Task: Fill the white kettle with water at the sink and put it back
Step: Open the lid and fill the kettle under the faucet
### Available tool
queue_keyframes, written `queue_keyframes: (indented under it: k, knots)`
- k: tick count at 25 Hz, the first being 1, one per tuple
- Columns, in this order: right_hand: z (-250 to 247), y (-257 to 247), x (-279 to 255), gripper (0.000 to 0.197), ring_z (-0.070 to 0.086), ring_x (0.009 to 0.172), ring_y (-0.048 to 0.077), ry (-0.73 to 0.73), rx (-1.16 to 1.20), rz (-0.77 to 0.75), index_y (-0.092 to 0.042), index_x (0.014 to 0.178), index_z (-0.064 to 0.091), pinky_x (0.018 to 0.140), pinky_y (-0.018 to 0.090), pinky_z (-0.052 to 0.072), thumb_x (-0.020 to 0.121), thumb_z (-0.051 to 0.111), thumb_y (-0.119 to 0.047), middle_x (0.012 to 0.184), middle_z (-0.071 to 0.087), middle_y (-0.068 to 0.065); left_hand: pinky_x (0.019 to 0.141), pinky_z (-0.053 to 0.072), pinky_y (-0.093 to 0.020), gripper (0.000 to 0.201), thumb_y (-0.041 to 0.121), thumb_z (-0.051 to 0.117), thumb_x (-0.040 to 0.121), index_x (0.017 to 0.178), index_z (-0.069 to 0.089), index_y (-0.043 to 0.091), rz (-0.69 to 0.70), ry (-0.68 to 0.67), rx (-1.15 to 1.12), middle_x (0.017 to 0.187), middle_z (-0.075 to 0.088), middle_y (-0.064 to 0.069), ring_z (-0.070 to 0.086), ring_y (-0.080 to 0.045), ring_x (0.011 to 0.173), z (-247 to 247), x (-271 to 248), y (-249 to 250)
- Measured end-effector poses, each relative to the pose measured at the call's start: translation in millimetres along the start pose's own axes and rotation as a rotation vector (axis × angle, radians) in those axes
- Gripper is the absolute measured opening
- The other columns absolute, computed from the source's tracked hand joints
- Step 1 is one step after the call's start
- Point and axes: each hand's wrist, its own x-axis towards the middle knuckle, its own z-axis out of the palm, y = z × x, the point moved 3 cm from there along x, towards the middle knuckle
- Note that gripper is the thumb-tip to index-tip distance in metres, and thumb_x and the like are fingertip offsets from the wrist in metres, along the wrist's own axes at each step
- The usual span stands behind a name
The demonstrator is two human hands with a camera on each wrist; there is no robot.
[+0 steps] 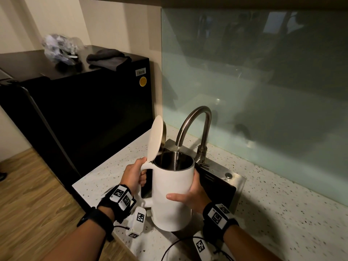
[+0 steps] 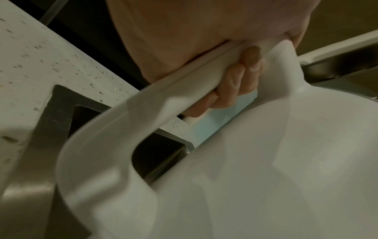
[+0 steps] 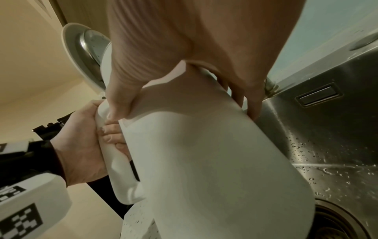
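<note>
Two hands hold the white kettle (image 1: 172,187) under the running tap. My left hand (image 1: 134,174) is wrapped around the handle (image 2: 178,82), fingers (image 2: 241,77) curled through the gap between handle and body, thumb up near the hinge. My right hand (image 1: 190,194) is spread flat against the far side of the body, thumb across the front and fingers around the back, steadying rather than clutching. Just above my left thumb the lid (image 1: 155,138) stands open and upright. The kettle hangs over the steel sink (image 3: 327,129), its base clear of the speckled counter (image 1: 282,213) as far as I can tell. Above and beyond my right hand, the curved faucet (image 1: 195,127) sends a thin stream of water (image 1: 177,155) into the open mouth, close to its far rim. To fill well, I judge I should keep the kettle level and shift it slightly away from me so the stream falls nearer the centre, not down the inside wall where it could splash out. As water gathers the weight will grow, so my left grip should stay firm and my right palm should slide lower for support. I cannot see the water level from here, so I would watch inside and stop before it nears the top. Droplets already dot the sink wall beside my right fingers.
</note>
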Motion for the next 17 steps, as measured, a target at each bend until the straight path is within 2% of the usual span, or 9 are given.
queue_keyframes:
  k: [7,10,12,13,15,17]
  knots:
    - [1,9,5,0.132,0.057,0.12,0.01,0.023,0.018,0.037,-0.042,0.144,0.02,0.099,0.042,0.055,0.039,0.1,-0.051,0.131,0.054,-0.014,0.06,0.035,-0.035,0.045,0.047,0.051,0.094,0.068,0.047,0.012,-0.018,0.001,-0.009,0.056,0.04,-0.005,0.036,-0.019,0.05,1,2,1]
    - [-16,2,2,0.121,0.053,0.123,0.008,-0.129,-0.002,0.055,-0.045,0.143,0.018,0.099,0.034,0.053,0.054,0.099,-0.033,0.135,0.049,-0.018,0.061,0.036,-0.036,0.044,0.049,0.052,0.093,0.069,0.048,0.013,-0.03,0.016,-0.009,0.057,0.041,-0.004,0.037,-0.019,0.051,1,2,1]
    - [-41,3,7,0.116,0.049,0.128,0.012,-0.222,-0.153,0.107,-0.04,0.151,0.02,0.1,0.033,0.051,0.062,0.094,-0.03,0.143,0.045,-0.014,0.061,0.035,-0.035,0.043,0.048,0.052,0.093,0.068,0.047,0.014,-0.037,0.024,-0.024,0.057,0.04,-0.004,0.036,-0.018,0.05,2,1,1]
    - [-56,5,14,0.109,0.049,0.129,0.015,-0.184,-0.259,0.142,-0.037,0.153,0.025,0.099,0.033,0.051,0.066,0.091,-0.03,0.146,0.044,-0.008,0.06,0.035,-0.035,0.042,0.048,0.052,0.094,0.068,0.047,0.014,-0.04,0.027,-0.028,0.057,0.04,-0.003,0.036,-0.018,0.05,2,1,2]
    - [-86,6,31,0.085,0.05,0.127,0.019,0.015,-0.418,0.192,-0.035,0.15,0.037,0.096,0.031,0.051,0.078,0.081,-0.023,0.145,0.046,-0.001,0.059,0.035,-0.035,0.042,0.047,0.053,0.094,0.07,0.047,0.013,-0.042,0.025,-0.025,0.057,0.039,-0.004,0.036,-0.018,0.05,4,0,3]
    - [-104,8,48,0.065,0.053,0.125,0.024,0.16,-0.569,0.219,-0.031,0.144,0.047,0.101,0.035,0.048,0.085,0.074,-0.024,0.141,0.049,0.001,0.059,0.035,-0.035,0.041,0.046,0.053,0.094,0.073,0.049,0.011,-0.032,0.018,-0.012,0.058,0.039,-0.005,0.036,-0.017,0.05,7,-2,4]
